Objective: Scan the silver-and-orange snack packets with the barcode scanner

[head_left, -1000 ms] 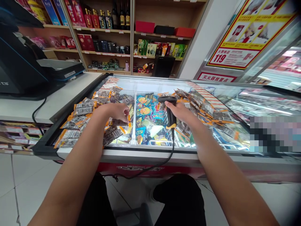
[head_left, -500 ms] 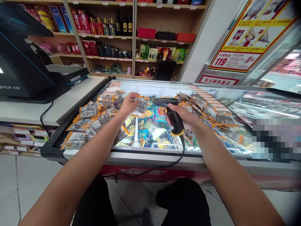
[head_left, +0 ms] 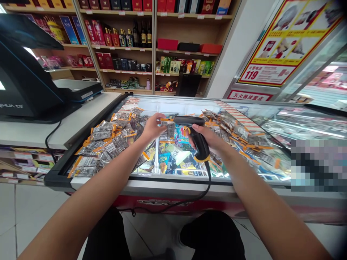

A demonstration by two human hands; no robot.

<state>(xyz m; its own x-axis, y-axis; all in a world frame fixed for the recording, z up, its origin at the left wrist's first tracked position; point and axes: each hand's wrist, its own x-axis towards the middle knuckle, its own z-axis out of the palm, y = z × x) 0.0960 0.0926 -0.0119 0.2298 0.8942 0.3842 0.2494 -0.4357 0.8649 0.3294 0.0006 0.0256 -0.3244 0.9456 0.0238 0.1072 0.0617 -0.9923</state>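
Observation:
Over the glass-topped chest freezer [head_left: 173, 177], my left hand [head_left: 154, 127] pinches a small clear snack packet [head_left: 167, 131] with an orange edge and a printed label. My right hand [head_left: 207, 136] is wrapped round the grip of a black and yellow barcode scanner [head_left: 200, 142]. The scanner's head points left, close to the packet. Similar orange-edged packets [head_left: 104, 131] lie heaped on the glass to the left, beside my left forearm. A second heap of packets [head_left: 235, 126] lies to the right, beyond my right hand. Colourful frozen-treat bags [head_left: 180, 155] show through the glass.
The scanner's black cable [head_left: 208, 180] hangs over the freezer's front edge. At left, a point-of-sale scale [head_left: 32, 79] stands on a white counter [head_left: 89, 108]. Shelves of bottles and boxes [head_left: 121, 47] line the back wall. A fire-safety poster [head_left: 279, 47] is at right.
The packet in my left hand has shifted right and slightly lower, nearer the scanner. The scanner head now lies closer to the packet. The view has tilted slightly upward.

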